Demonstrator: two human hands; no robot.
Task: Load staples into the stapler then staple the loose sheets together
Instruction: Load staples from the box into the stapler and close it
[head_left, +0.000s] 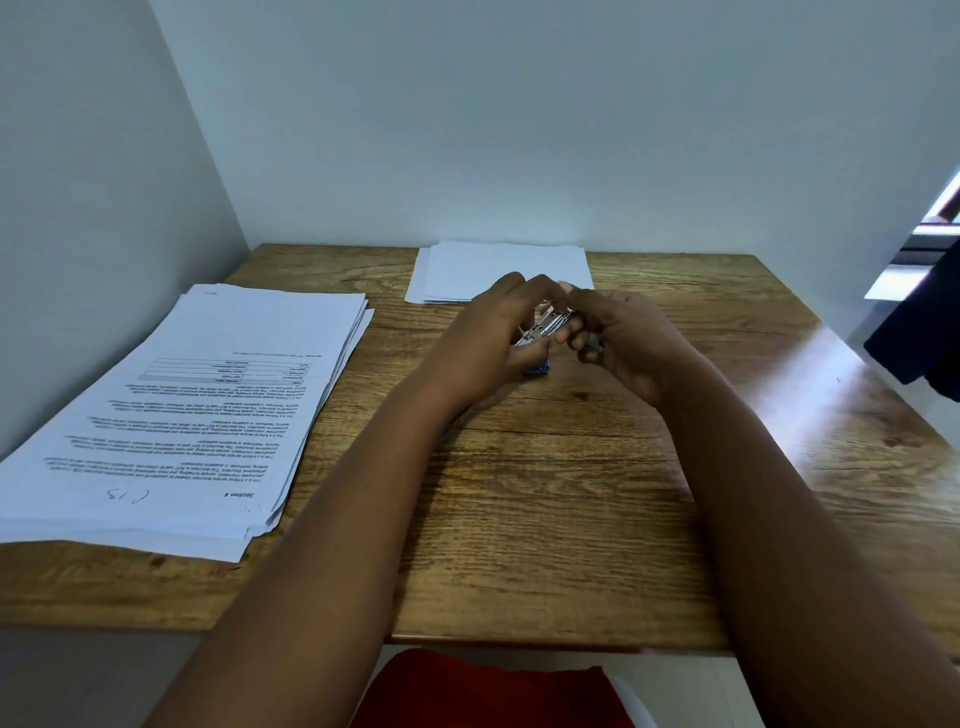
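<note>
A small metal stapler (545, 325) is held between both hands above the middle of the wooden desk (545, 493). My left hand (493, 332) grips its near end, with a bit of blue (537, 369) showing below the fingers. My right hand (618, 338) pinches the far end, and a small dark part shows in its curled fingers. Whether staples are inside is hidden by the fingers. A thick stack of printed sheets (197, 415) lies at the left. A smaller stack of blank sheets (498, 270) lies at the back, partly behind my hands.
White walls close the desk at the left and back. A dark cloth (919, 322) hangs at the right edge by a window. A red garment (488, 691) shows below the desk's front edge.
</note>
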